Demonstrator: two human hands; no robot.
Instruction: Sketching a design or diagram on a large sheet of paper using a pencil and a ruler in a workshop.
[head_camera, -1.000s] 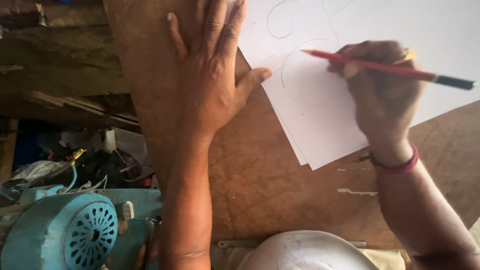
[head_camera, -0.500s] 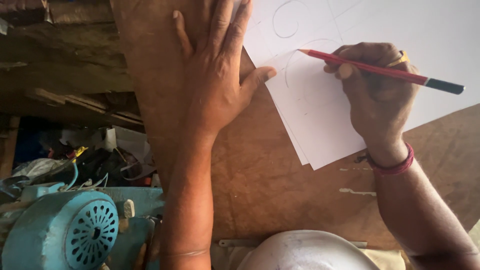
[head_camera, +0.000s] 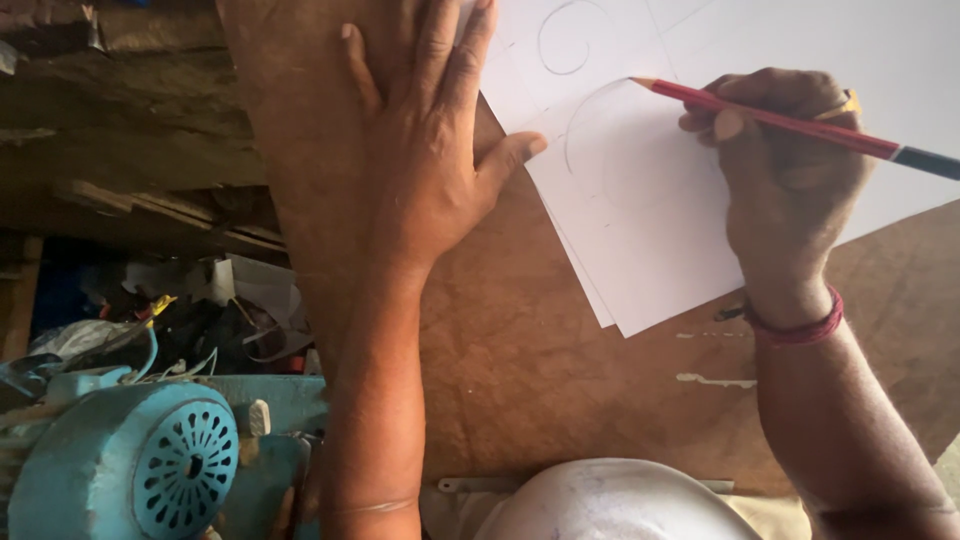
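- The red pencil (head_camera: 800, 125) lies across the white paper (head_camera: 650, 240), its tip on a curved drawn line; the sheets sit at the far right of the brown board (head_camera: 540, 380), one corner jutting toward its near edge.
- The right hand (head_camera: 790, 190) is closed around the pencil, fingers curled on the shaft.
- The left hand (head_camera: 430, 170) lies flat and spread on the board, thumb tip at the paper's left edge, fingers over its top corner.
- Past the board's left edge stands a turquoise motor (head_camera: 130, 460) amid tangled wires and scraps (head_camera: 190, 310).
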